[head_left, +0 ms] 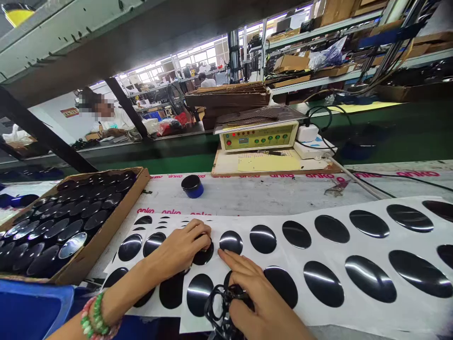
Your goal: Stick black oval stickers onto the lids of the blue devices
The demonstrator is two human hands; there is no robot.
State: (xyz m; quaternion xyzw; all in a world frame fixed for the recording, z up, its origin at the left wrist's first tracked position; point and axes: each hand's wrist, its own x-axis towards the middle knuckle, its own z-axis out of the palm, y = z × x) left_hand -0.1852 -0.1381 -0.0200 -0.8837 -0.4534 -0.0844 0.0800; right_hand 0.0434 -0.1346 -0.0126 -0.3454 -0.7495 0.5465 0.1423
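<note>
White sheets [276,257] carrying rows of glossy black round stickers [263,239] lie across the bench in front of me. My left hand [189,243], with beaded bracelets at the wrist, bends its fingers down over one black round. Its fingertips are pinched together, and what they hold is mostly hidden; a small brownish bit shows beneath them. My right hand [256,288] rests its outstretched index and middle fingers on the sheet beside another round. Its thumb and lower fingers close on a tangled bundle of thin black cord [222,307].
At the left, a cardboard box [106,225] holds many shiny black discs, above a blue bin [33,307]. A small blue-and-black round container [192,186] stands behind the sheets. Farther back sits a control unit [260,137] with cables. A shelf beam [88,38] crosses overhead; a person sits beyond.
</note>
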